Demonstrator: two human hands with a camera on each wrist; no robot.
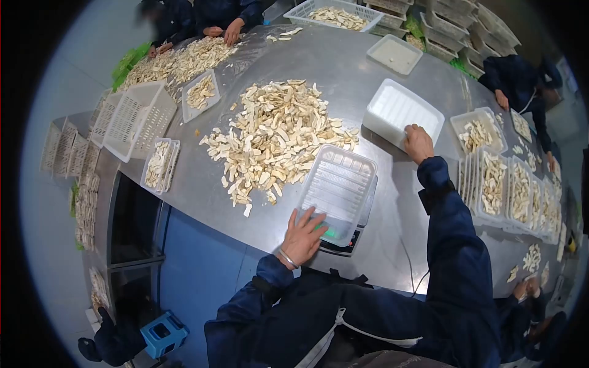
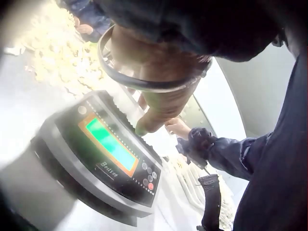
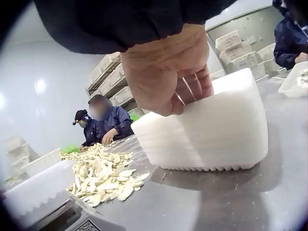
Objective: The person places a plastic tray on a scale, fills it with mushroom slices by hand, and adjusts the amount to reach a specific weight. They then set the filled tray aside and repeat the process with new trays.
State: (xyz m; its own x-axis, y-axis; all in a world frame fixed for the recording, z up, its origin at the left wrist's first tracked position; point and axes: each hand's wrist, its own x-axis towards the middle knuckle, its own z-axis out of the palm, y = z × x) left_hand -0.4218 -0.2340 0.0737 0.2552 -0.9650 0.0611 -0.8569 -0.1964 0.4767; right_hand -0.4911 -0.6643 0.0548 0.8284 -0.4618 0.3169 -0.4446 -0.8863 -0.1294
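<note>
A clear plastic tray (image 1: pixel 339 184) with a ribbed bottom sits on a digital scale (image 2: pixel 110 156), whose green display is lit. My left hand (image 1: pixel 300 236) lies with spread fingers at the tray's near left corner; a metal bangle circles that wrist. Farther right stands a stack of nested white trays (image 3: pixel 207 130), the upper one with nothing in it. Over the near rim of this stack my right hand (image 1: pixel 419 143) bends its fingers inside, with the thumb side at the wall. Left of the scale lies a large heap of pale mushroom slices (image 1: pixel 276 132).
Trays filled with slices (image 1: pixel 492 184) stand in a row at the right. White perforated baskets (image 1: pixel 138 119) and a small slice-filled tray (image 1: pixel 200 95) are on the left. A cable (image 1: pixel 405 251) runs across the metal table (image 1: pixel 392 221). Other people work around it.
</note>
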